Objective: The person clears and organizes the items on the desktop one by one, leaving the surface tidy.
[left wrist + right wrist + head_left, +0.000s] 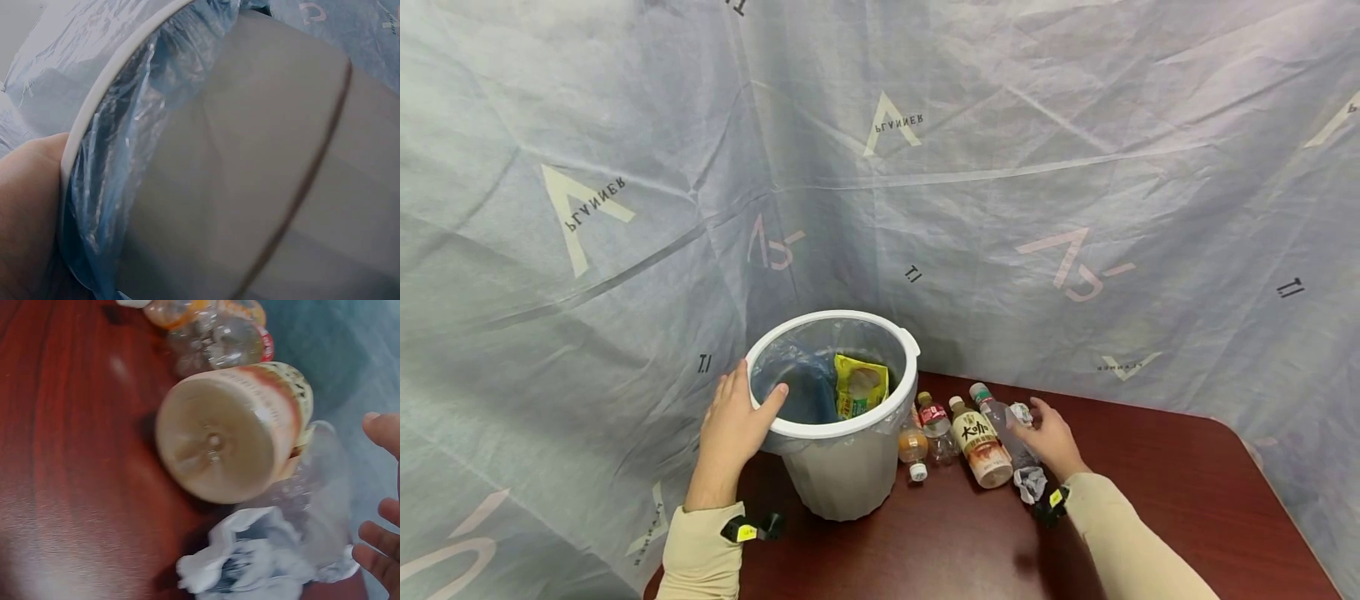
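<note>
Most of the readable stuff is on the grey backdrop sheet (1000,167). It has "PLANNER" printed upside down next to big pale V-shaped logos, once at upper left and once near the top middle. Small black "TI" marks are scattered across it too. The tea bottle (981,442) lying on the desk has large dark Chinese characters on its label, too small to read properly. The other bottle labels are just blur.

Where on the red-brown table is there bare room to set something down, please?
The table is bare right of the right hand, out to its far edge, and along the near edge in front of the bin. It is crowded between bin and right hand: bottles and crumpled paper lie packed together.
</note>
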Demonstrator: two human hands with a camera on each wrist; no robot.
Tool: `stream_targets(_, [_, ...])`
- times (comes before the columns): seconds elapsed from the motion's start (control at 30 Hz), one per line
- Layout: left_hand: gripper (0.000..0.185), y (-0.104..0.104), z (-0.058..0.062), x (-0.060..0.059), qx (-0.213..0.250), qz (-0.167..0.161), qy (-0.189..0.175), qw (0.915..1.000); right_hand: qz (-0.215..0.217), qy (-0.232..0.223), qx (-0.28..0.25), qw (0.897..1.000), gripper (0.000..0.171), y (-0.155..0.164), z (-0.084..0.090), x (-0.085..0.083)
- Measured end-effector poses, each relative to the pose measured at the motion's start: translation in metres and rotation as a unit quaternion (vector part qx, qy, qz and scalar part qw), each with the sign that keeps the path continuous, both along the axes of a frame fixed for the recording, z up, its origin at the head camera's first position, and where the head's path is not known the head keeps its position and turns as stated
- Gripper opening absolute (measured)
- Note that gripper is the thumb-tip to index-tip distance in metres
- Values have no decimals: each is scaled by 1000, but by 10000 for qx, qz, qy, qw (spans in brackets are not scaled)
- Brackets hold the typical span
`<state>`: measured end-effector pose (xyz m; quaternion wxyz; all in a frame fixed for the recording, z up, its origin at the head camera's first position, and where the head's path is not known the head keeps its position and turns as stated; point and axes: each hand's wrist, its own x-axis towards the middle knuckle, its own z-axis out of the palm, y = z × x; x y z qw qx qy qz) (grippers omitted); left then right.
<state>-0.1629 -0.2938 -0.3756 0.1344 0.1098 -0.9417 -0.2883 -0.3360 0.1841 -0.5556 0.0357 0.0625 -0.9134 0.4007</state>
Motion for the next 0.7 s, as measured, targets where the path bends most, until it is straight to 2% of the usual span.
stream_targets(0.27, [97, -1, -1, -1, -38, -1, 32, 10000, 41, -218, 288, 9993, 93, -2, -20, 8])
stream_targets(0.47, [97, -1, -1, 0, -43, -8, 27, 10000, 59, -256, 500, 9984, 90, -5, -22, 14])
stream_targets(0.7, [97, -1, 0, 0, -34, -14, 29, 10000, 58, -32, 724, 9974, 81, -3, -26, 8])
